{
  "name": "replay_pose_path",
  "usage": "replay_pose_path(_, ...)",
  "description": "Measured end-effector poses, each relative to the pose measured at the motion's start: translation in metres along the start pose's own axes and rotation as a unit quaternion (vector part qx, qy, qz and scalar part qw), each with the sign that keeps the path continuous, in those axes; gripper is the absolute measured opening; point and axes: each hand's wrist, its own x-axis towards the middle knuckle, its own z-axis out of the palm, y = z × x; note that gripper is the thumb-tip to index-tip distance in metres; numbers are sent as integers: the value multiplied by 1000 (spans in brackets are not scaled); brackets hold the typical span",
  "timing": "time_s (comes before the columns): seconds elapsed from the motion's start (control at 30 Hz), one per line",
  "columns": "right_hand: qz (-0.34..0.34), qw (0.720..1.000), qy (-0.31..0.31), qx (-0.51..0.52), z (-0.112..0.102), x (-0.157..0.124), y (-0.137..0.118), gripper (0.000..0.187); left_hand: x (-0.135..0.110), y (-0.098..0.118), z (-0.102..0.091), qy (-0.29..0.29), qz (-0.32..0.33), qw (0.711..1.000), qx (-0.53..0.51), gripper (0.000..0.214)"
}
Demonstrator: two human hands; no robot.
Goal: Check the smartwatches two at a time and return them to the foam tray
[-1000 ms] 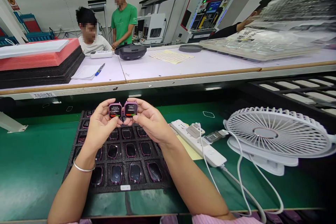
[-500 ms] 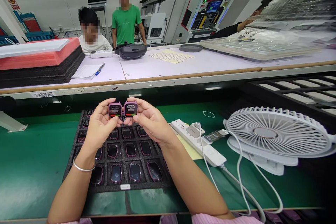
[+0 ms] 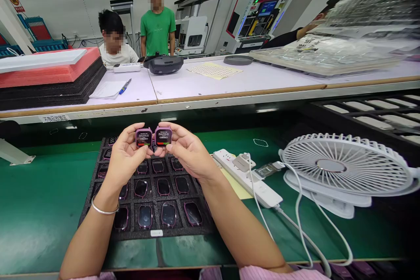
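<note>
My left hand (image 3: pixel 126 155) grips a strapless smartwatch (image 3: pixel 143 137) with a purple case by its edges. In my right hand (image 3: pixel 187 148) is a matching purple smartwatch (image 3: pixel 163 137), pinched between thumb and fingers. The two are held side by side, close together, with their lit screens facing me. Each screen carries small white text and a red and green strip along the bottom. Beneath my hands lies a black foam tray (image 3: pixel 131 235) with rows of similar watches in its pockets, most with dark screens. My wrists and forearms hide part of the tray.
Right of the tray, a white power strip (image 3: pixel 249 181) with cables and a white fan (image 3: pixel 331 166) occupy the green bench (image 3: pixel 42 201). A raised shelf (image 3: pixel 210 92) crosses in front, bearing foam sheets (image 3: pixel 42 74) and plastic trays (image 3: pixel 311 59). Two people stand or sit beyond it.
Both hands and both watches stay in place. Across the shelf, the seated person's head and the arm of the person in green have shifted slightly.
</note>
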Motion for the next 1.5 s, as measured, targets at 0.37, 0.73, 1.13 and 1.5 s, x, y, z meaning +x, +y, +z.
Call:
replay_pose_path(0.37,-7,1000,-5,5,0,0,1,44,-1,1,1,-1,-1,1000,-4,49)
replay_pose_path(0.73,-2,1000,0,-17,-1,0,0,46,-1,2,3,0,0,1000,5,49)
replay_pose_path(1.13,-5,1000,-2,-25,-1,0,1,45,-1,3,5,11,-6,1000,-3,44)
replay_pose_path(1.5,14,997,71,-24,7,1,-3,37,-3,3,4,-2,-33,999,-11,39)
